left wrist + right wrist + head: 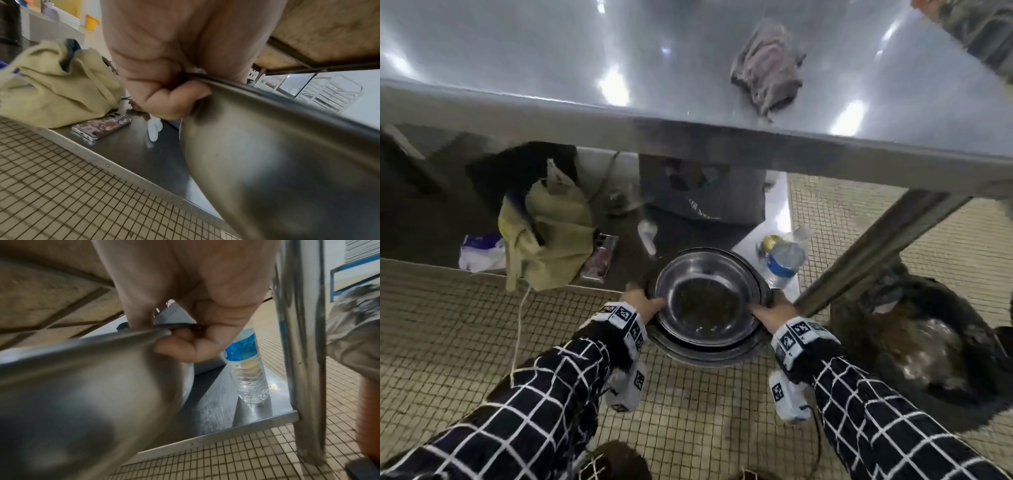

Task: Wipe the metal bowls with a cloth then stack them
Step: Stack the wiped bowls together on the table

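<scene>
Both grips pinch bowl stack [709,298] rim, left hand [643,303] at 9 o'clock, right hand [774,313] at 3; cloth [767,68] on worktop [517,61].

Steel table [722,137] over tiled floor [688,411]

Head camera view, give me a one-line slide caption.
Both hands grip nested metal bowls at the lower shelf; cloth lies on the tabletop.

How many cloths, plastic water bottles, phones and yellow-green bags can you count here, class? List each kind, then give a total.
Cloth: 1
Plastic water bottle: 1
Phone: 1
Yellow-green bag: 1
Total: 4
</scene>
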Demonstrator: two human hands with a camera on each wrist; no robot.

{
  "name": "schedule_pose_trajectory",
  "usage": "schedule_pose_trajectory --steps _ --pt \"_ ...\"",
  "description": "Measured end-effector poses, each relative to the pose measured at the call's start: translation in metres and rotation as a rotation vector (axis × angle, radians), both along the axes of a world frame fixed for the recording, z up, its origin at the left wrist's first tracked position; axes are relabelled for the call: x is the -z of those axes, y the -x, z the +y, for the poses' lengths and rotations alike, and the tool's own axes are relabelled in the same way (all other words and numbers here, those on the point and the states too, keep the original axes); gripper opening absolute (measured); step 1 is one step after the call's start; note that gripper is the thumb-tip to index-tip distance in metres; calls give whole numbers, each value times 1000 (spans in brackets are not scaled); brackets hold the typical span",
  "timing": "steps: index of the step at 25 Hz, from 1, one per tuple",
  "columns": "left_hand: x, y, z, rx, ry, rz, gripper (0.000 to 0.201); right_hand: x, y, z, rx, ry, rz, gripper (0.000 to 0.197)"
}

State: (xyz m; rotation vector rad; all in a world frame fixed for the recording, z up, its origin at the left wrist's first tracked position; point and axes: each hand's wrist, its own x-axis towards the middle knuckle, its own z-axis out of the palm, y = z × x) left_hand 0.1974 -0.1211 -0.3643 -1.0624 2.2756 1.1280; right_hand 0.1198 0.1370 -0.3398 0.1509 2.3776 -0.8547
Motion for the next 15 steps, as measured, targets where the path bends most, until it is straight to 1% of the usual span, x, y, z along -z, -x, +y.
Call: schedule_pose_trajectory --steps 1,2,4,6,7,8,9,11,13,15 --pt "26 14 -4 4 -5 33 76 28 13 -4 -14 1 36 54" --pt "48 27 -6 6 -2 75 85 50 24 -9 -28 -3 78 57" --pt "95 57 -17 9 18 146 94 90 50 -18 -42 14 158 63" --pt "135 79 -24 9 28 182 93 126 72 -26 -46 61 226 69" --pt "153 89 -28 11 37 208 90 143 82 -29 -57 79 262 71" --pt "162 95 -30 -1 48 217 86 156 88 -32 -75 84 280 72" --pt "180 103 -35 -1 65 237 84 172 93 -35 -93 90 299 71" --pt "203 116 -37 1 69 256 84 199 102 -36 -99 92 333 68" --pt "223 127 -43 13 70 282 85 218 105 -38 -65 126 348 65" --pt "238 132 -43 41 91 308 89 232 107 -37 -39 160 361 64"
